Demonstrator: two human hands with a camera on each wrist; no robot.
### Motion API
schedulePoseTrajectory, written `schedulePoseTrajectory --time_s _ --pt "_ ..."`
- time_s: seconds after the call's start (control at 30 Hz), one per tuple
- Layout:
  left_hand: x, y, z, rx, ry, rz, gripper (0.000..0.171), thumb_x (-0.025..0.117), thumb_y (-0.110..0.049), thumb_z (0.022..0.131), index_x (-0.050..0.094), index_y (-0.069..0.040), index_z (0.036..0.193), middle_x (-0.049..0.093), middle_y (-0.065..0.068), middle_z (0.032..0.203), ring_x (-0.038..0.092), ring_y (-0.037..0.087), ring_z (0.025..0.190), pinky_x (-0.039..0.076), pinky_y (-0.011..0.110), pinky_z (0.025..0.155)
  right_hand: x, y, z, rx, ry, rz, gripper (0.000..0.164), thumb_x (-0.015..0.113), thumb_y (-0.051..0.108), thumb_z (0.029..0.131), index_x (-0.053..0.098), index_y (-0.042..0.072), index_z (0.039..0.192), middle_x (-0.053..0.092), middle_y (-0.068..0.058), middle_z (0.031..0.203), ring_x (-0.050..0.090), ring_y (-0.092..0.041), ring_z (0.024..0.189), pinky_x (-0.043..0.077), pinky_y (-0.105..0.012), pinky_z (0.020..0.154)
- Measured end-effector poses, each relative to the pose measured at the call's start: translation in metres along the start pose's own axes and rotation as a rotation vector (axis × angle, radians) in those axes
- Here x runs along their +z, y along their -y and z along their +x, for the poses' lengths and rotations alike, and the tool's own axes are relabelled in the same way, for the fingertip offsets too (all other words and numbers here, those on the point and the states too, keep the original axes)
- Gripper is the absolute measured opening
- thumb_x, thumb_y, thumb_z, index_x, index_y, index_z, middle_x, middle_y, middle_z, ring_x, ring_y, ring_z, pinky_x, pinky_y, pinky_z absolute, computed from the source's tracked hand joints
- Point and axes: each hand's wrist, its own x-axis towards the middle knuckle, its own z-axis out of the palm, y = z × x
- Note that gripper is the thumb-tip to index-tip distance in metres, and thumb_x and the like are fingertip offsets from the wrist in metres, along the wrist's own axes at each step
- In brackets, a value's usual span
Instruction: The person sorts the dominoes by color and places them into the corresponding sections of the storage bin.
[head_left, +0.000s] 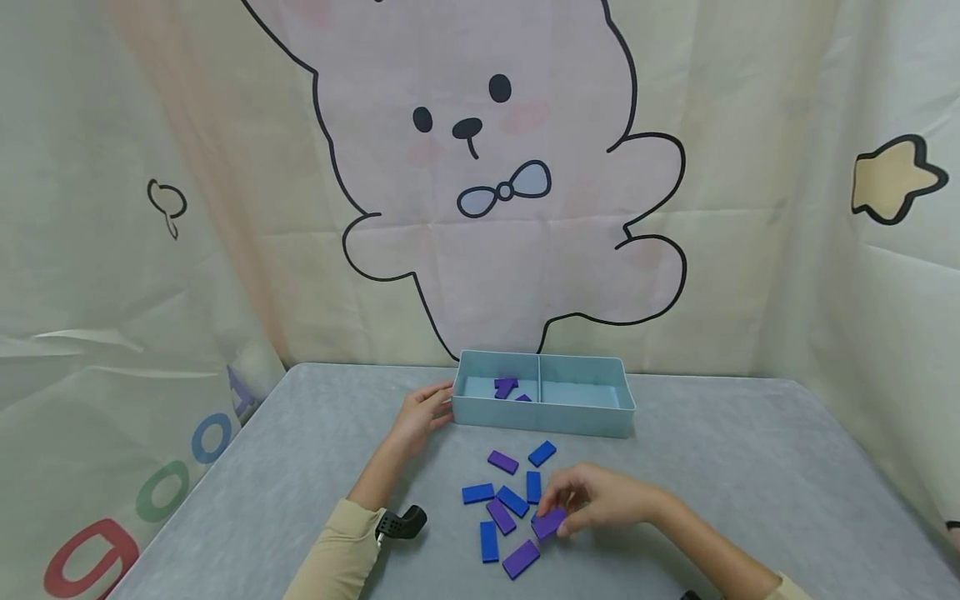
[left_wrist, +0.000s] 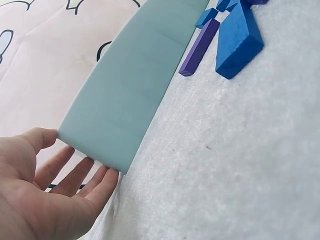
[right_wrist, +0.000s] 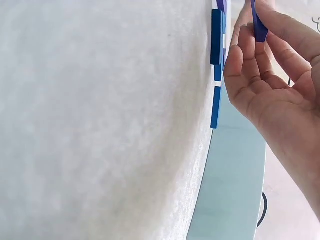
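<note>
In the head view my right hand [head_left: 600,498] pinches a purple block [head_left: 549,523] between thumb and fingers, over the loose blocks at the front. The same purple block [right_wrist: 259,25] shows edge-on in the right wrist view. My left hand [head_left: 422,417] touches the left end of a pale blue two-compartment box [head_left: 543,417]; in the left wrist view its fairly straight fingers [left_wrist: 102,182] rest against that end. Inside the box's left compartment lie several purple blocks [head_left: 505,387]. The right compartment [head_left: 585,385] shows only its bare floor.
Blue blocks [head_left: 489,542] and purple blocks [head_left: 521,559] lie scattered on the grey table [head_left: 300,467] in front of the box. Behind the table hangs a cloth [head_left: 480,275] with a cartoon bear, close to the box's back.
</note>
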Motion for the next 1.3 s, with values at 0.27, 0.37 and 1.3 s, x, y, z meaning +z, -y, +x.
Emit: schedulePoseTrajectory --time_s 0.27,0.37,1.3 --pt "0.000 0.002 -0.002 0.013 0.016 -0.008 0.047 0.056 -0.018 0.110 0.054 0.008 0.148 0.052 0.031 0.153 0.056 0.046 0.137 0.050 0.053 0.112 -0.005 0.001 0.005 0.019 -0.105 -0.055 0.019 0.074 0.009 0.098 0.075 0.004 0.117 0.071 -0.003 0.112 0.060 -0.008 0.096 0.055 -0.022 0.086" --pt "0.000 0.001 -0.002 0.017 0.017 -0.003 0.048 0.056 -0.020 0.110 0.054 0.008 0.148 0.051 0.032 0.153 0.056 0.046 0.137 0.050 0.054 0.112 -0.007 0.001 0.008 0.010 -0.151 -0.065 0.020 0.074 0.009 0.098 0.075 0.003 0.117 0.071 -0.006 0.112 0.060 -0.010 0.096 0.056 -0.022 0.087" --pt "0.000 0.003 0.001 0.018 -0.003 -0.002 0.046 0.058 -0.021 0.110 0.057 0.008 0.146 0.054 0.030 0.151 0.061 0.043 0.132 0.051 0.054 0.110 -0.032 0.020 0.042 0.047 -0.456 -0.241 0.024 0.075 0.012 0.098 0.076 0.002 0.119 0.073 -0.007 0.103 0.065 -0.018 0.094 0.057 -0.026 0.078"
